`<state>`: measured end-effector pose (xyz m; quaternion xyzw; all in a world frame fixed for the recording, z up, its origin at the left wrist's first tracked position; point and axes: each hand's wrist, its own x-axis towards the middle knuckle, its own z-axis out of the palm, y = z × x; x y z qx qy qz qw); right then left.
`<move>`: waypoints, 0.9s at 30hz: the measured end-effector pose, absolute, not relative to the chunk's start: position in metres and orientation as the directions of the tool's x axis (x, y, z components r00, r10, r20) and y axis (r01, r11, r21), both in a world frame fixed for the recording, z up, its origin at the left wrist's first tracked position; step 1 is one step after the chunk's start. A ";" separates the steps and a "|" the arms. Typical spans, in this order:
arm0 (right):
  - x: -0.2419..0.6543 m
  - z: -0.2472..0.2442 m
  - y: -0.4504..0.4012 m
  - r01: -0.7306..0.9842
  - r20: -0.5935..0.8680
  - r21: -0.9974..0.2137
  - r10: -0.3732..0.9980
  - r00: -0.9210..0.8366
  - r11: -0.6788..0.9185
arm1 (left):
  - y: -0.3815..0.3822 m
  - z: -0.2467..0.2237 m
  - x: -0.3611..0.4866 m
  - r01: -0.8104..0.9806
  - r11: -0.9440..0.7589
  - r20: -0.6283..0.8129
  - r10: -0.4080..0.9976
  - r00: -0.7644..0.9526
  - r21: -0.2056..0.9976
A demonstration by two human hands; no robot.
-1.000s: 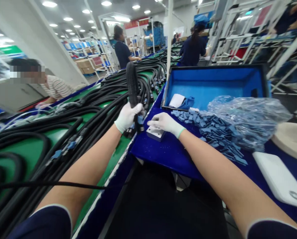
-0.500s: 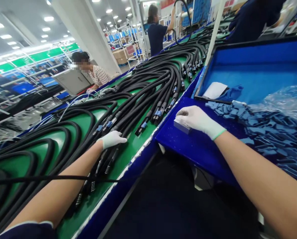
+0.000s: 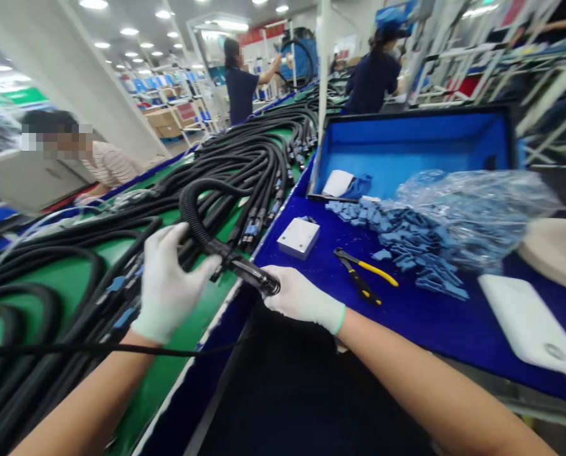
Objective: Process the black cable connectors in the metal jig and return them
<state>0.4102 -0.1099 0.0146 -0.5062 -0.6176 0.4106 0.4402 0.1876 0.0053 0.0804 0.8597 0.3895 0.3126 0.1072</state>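
A black corrugated hose [image 3: 194,214] arches up off the green conveyor, and its glossy black end fitting [image 3: 252,272] points toward me. My right hand [image 3: 296,294], in a white glove, is closed around that fitting near its open tip. On the other side, my left hand [image 3: 169,278], also gloved, has its fingers raised and thumb spread apart beside the hose. Its thumb tip comes close to the hose's collar; whether they touch I cannot tell. More black hoses [image 3: 235,142], several with small blue clips on their ends, lie along the green conveyor [image 3: 181,329].
On the blue worktop to the right are a metal block [image 3: 298,237], yellow-and-black pliers [image 3: 364,272], a heap of blue clips [image 3: 416,240], clear plastic film [image 3: 482,199] and a white flat case [image 3: 532,323]. Behind stands a blue bin [image 3: 416,136]. Co-workers stand along the conveyor.
My right hand has left the metal block and now grips the hose end. The hose has been lifted from the conveyor. My left hand has risen and opened. The view has swung right.
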 end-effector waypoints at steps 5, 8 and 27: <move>0.466 0.057 -0.144 0.519 0.080 -0.826 0.958 -0.274 0.218 | -0.004 0.056 0.219 0.263 -0.950 0.345 0.307 0.887 0.170; 0.499 0.061 -0.167 0.676 -0.029 -0.734 0.990 -0.135 0.071 | -0.011 0.037 0.245 0.334 -0.859 0.260 0.450 0.854 0.388; 0.500 0.043 -0.157 0.453 0.428 -0.807 0.904 0.008 0.378 | -0.007 0.085 0.324 0.371 -0.359 0.021 0.743 0.669 0.856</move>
